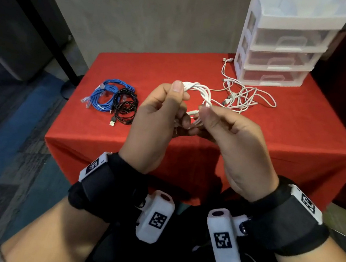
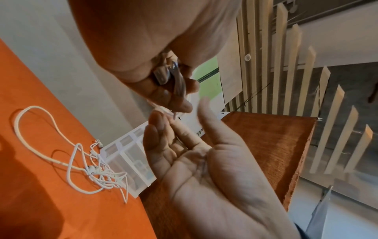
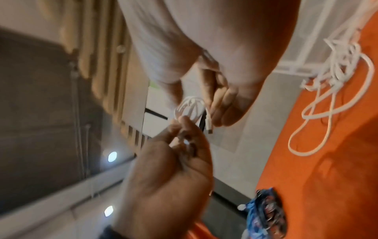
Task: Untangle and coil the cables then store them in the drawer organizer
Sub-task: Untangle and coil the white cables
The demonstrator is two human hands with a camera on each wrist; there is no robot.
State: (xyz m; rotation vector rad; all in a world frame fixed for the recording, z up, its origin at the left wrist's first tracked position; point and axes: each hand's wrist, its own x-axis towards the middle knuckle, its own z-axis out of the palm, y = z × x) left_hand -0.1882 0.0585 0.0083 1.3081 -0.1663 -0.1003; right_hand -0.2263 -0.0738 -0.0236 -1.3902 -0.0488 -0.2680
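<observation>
A partly wound white cable coil (image 1: 197,90) is held above the red table (image 1: 175,69). My left hand (image 1: 178,100) grips the coil, thumb on top; the left wrist view shows its metal USB plug (image 2: 161,76) inside the curled fingers. My right hand (image 1: 203,112) pinches a strand of the same cable just right of the coil. From there the cable trails back to a tangle of white cables (image 1: 242,96) lying on the table. In the right wrist view the coil (image 3: 190,108) sits between both hands, with a white connector (image 3: 209,127) hanging below it.
A coiled blue cable (image 1: 106,93) and a coiled black cable (image 1: 126,105) lie at the table's left. A white three-drawer organizer (image 1: 284,46) stands at the back right, drawers closed. The table's near edge runs under my wrists.
</observation>
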